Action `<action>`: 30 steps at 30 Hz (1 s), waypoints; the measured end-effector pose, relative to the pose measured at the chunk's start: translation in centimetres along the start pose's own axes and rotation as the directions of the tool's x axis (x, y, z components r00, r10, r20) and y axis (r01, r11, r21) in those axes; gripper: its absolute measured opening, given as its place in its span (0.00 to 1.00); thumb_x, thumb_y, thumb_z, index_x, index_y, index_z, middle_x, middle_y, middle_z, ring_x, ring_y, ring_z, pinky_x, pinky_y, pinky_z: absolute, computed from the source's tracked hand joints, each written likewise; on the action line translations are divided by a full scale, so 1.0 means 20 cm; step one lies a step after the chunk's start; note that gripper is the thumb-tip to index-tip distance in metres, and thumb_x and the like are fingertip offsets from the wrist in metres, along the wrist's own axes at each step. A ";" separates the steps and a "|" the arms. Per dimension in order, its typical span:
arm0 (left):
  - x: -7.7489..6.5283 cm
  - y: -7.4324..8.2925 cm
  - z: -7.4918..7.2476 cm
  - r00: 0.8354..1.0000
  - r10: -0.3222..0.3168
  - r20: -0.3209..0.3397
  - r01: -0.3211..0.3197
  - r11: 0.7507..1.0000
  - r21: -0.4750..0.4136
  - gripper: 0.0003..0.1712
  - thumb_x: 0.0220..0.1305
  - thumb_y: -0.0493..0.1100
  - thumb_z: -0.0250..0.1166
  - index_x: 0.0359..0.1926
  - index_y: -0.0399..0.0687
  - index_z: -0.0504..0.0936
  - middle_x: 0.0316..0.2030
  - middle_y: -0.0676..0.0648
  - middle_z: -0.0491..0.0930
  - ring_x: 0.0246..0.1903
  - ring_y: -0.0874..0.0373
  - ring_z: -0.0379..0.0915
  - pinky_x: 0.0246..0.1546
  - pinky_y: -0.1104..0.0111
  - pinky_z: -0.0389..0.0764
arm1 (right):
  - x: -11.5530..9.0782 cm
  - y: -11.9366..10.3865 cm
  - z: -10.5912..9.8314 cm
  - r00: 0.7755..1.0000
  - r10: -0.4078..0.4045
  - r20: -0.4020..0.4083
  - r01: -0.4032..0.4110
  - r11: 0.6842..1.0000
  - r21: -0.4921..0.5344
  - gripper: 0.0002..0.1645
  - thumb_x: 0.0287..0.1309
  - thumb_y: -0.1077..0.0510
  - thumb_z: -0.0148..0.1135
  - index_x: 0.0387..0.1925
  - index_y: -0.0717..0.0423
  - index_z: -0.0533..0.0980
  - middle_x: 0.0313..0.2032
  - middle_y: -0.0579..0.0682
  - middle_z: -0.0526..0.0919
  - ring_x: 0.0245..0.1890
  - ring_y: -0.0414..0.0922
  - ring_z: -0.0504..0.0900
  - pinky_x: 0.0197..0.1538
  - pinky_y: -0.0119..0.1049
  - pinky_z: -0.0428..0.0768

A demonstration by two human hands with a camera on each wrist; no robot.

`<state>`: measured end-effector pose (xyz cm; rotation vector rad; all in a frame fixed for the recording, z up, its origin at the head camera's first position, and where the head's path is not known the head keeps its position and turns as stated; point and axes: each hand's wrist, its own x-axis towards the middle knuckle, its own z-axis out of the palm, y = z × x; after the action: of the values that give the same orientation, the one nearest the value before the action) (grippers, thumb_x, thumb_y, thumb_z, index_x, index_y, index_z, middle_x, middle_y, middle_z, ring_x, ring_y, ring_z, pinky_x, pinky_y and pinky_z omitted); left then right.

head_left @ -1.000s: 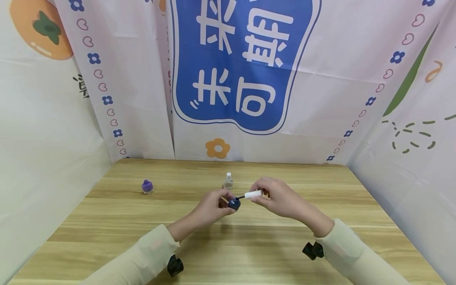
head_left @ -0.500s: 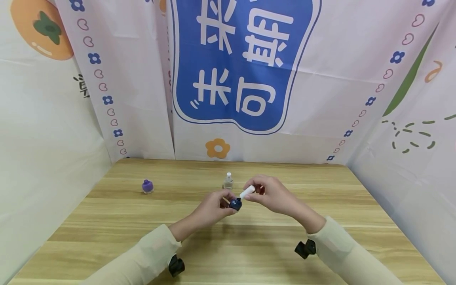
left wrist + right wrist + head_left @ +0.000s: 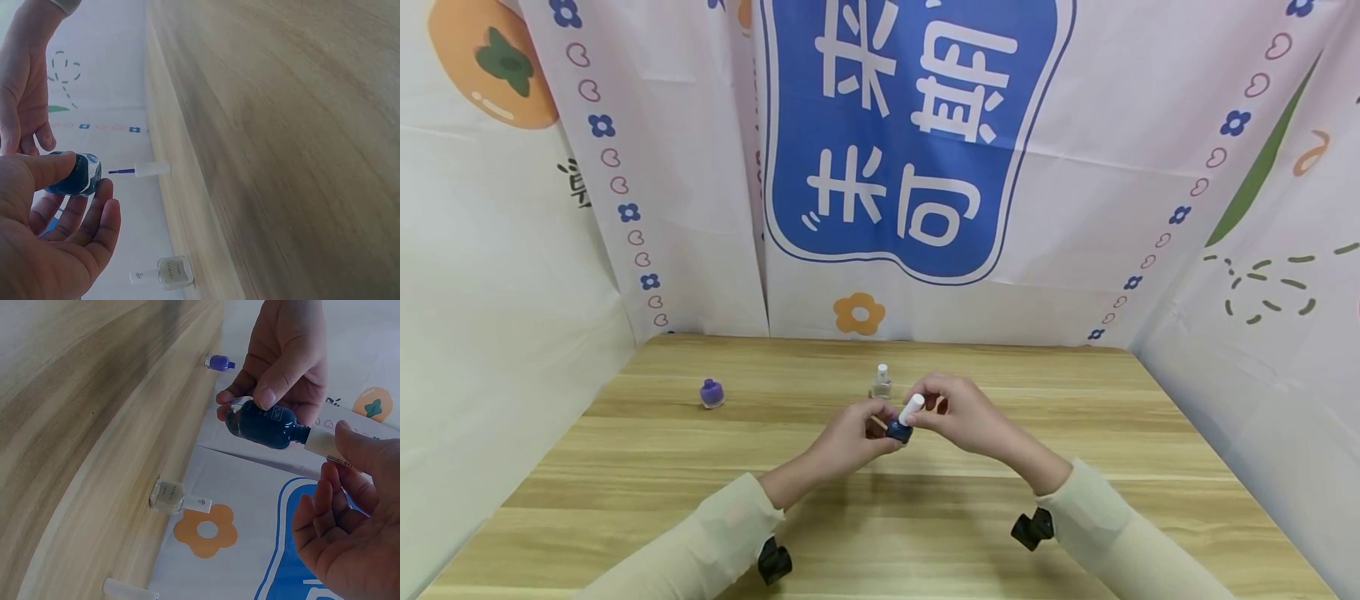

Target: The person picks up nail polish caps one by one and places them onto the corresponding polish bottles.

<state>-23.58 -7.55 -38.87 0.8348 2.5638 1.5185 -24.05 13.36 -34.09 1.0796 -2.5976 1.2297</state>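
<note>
We have the wooden table [image 3: 880,542]; above it our left hand [image 3: 847,437] grips the dark blue bottle [image 3: 265,427], right hand [image 3: 966,414] pinches its white cap [image 3: 912,409]. Neck shows below the cap — we'd call it nearly closed. Clear bottle [image 3: 882,385]: capped. Purple bottle [image 3: 711,395]: open — spare brush cap [image 3: 154,169] stands on the table, likely its own, left to fit.

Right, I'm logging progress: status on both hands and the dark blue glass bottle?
Left hand grips dark blue glass bottle. Right hand pinches white cylindrical cap at bottle's neck. Nothing seen blocking them; small clear glass bottle stands beyond.
</note>
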 end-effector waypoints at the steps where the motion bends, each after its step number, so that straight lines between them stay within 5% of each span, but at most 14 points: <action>1: 0.00 0.00 0.00 1.000 0.000 -0.002 0.000 1.000 -0.005 0.13 0.59 0.34 0.70 0.45 0.41 0.80 0.39 0.48 0.80 0.34 0.58 0.79 0.34 0.69 0.82 | 0.00 0.00 0.00 1.000 0.005 -0.004 -0.005 1.000 0.001 0.06 0.59 0.56 0.68 0.37 0.51 0.81 0.32 0.41 0.79 0.32 0.41 0.75 0.34 0.38 0.77; 30: -0.01 -0.01 0.02 1.000 -0.009 -0.016 0.007 0.993 -0.116 0.14 0.60 0.34 0.69 0.47 0.41 0.80 0.40 0.47 0.81 0.36 0.56 0.81 0.35 0.68 0.83 | 0.00 0.04 0.09 0.990 0.097 -0.100 -0.091 0.994 0.056 0.11 0.58 0.53 0.69 0.33 0.53 0.75 0.27 0.43 0.78 0.27 0.42 0.74 0.30 0.34 0.76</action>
<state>-23.45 -7.40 -39.34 0.8011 2.4592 1.6599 -24.16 12.45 -35.79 0.8856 -2.5800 1.3405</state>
